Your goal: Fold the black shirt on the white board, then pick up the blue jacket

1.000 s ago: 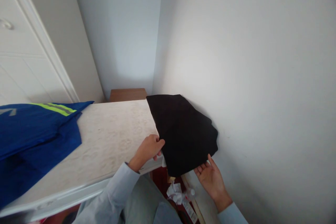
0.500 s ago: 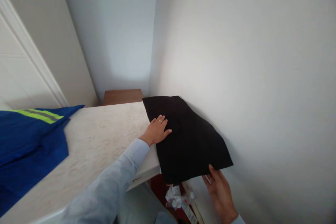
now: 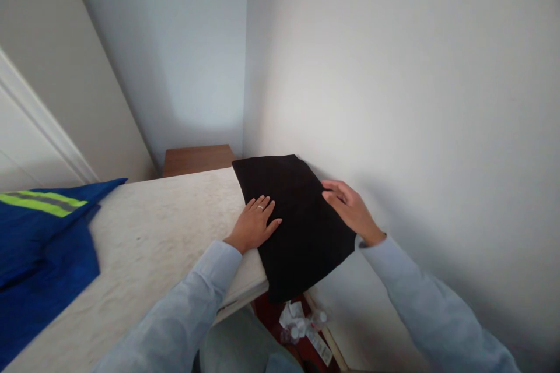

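Note:
A black cloth (image 3: 301, 227) lies across the right end of a white-topped table, its front part hanging over the edge and its right side close to the wall. My left hand (image 3: 254, 222) rests flat on the cloth's left edge, fingers stretched out, a ring on one finger. At the right edge of the cloth, beside the wall, my right hand (image 3: 350, 210) has thumb and fingers drawn together on the border. What lies between those fingertips is partly hidden.
The pale tabletop (image 3: 175, 233) stretches left to a blue garment (image 3: 48, 245) with a yellow-green and grey stripe. A brown wooden surface (image 3: 196, 158) stands behind. The white wall (image 3: 415, 99) borders the right. Below are clear bottles (image 3: 319, 319) and crumpled paper (image 3: 291, 313).
My right hand has moved up from the cloth's front edge to its right edge near the wall. The cloth's front right corner has drawn inward. My left hand stays on the cloth.

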`<state>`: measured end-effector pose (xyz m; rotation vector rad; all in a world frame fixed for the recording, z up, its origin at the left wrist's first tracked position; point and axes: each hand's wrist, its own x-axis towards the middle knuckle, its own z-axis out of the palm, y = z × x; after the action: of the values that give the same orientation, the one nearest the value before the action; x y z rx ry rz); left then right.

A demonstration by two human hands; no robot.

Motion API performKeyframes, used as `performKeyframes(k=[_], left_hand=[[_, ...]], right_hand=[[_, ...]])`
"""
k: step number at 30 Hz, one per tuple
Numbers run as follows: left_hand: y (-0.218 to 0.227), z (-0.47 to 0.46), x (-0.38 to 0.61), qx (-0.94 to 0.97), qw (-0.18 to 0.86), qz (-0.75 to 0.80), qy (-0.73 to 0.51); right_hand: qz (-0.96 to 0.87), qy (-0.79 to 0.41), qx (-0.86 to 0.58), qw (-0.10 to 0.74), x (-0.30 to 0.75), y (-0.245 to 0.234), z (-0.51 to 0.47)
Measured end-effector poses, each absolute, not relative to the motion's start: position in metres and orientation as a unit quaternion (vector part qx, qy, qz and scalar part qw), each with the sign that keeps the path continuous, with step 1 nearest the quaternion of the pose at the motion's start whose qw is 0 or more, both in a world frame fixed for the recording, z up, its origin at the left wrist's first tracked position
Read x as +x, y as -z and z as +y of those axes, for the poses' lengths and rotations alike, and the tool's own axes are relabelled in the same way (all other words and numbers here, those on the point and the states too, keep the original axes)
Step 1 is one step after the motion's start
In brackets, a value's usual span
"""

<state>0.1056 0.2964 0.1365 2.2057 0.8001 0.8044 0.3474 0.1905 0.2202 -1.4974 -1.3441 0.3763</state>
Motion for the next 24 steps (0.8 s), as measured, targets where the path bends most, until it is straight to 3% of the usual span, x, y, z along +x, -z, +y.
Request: performKeyframes(k=[3,5,10,15,19,24], left_hand=[[-0.135,0.297,0.104,0.841,0.323,0.305,-0.309],[-0.134,0.298,0.103,0.843,0.319,0.305,-0.309],[-0.131,0.302,0.104,0.863,0.269,0.308,-0.296],[-0.131,0.303,0.104,0.913,0.142,0.322,-0.207],[-0.134,0.301,0.104,0.923,0.097,0.326,-0.179],[-0.141,0.298,0.104,0.924,0.097,0.329,-0.169]], right_hand=[[-0.588,-0.073,-0.689,0.417,0.375,-0.215,0.267],[-0.545,-0.127,-0.763,0.325,0.393,-0.209,0.302],[-0.493,-0.207,-0.805,0.256,0.425,-0.204,0.323],[-0.508,-0.343,-0.775,0.154,0.43,-0.214,0.309],[-0.552,-0.173,-0.815,0.037,0.422,-0.224,0.313],[-0.545,-0.013,-0.838,0.007,0.409,-0.222,0.318]])
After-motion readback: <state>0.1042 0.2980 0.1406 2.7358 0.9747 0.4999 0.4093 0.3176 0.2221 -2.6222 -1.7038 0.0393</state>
